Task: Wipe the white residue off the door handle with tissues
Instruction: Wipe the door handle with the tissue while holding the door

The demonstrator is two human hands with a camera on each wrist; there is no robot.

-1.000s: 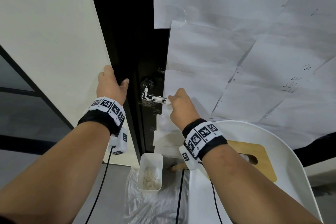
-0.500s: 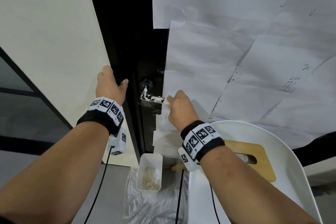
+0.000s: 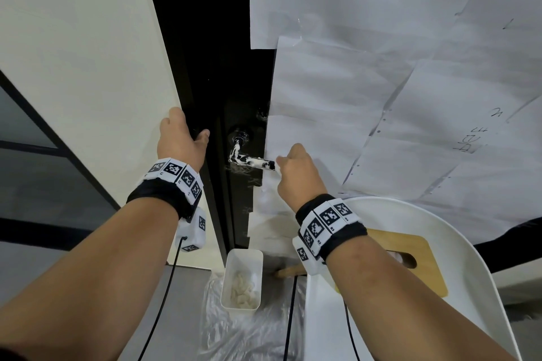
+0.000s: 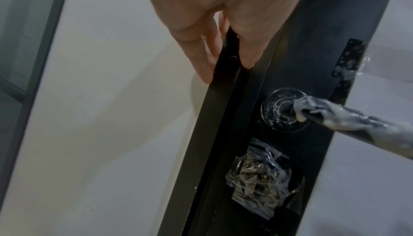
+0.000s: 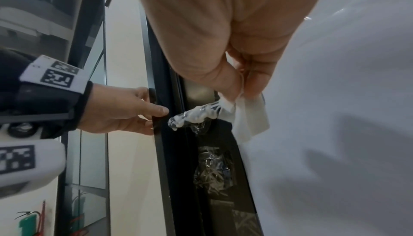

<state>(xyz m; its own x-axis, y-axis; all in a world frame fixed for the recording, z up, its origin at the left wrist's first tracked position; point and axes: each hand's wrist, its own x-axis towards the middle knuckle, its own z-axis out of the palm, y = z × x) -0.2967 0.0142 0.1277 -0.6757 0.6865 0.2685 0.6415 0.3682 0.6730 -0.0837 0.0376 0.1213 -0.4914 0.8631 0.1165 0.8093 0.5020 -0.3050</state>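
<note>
Wiping barely begun: right hand [image 3: 296, 173] pinches tissue [image 5: 248, 116] at tip of door handle [image 3: 249, 160], white residue [image 5: 196, 115] coats most of it, left hand [image 3: 181, 141] w/ thumb & fingers clasping door edge [image 4: 225, 73].

A: Where does the head view look from?
B: From above and behind both forearms, facing forward and down at the door edge [image 3: 234, 214] and the floor beside it; it is the widest and farthest view

A: And the left wrist?
B: Close under the left hand [image 4: 223, 18], looking along its fingers up the dark door edge, with the door handle [image 4: 357, 121] at the right border

A: The right wrist?
B: Close under the right hand [image 5: 234, 36], facing left across the handle toward the left hand

A: What is shared?
B: All three show the smeared handle and the door edge; head and right wrist both show both hands
</note>
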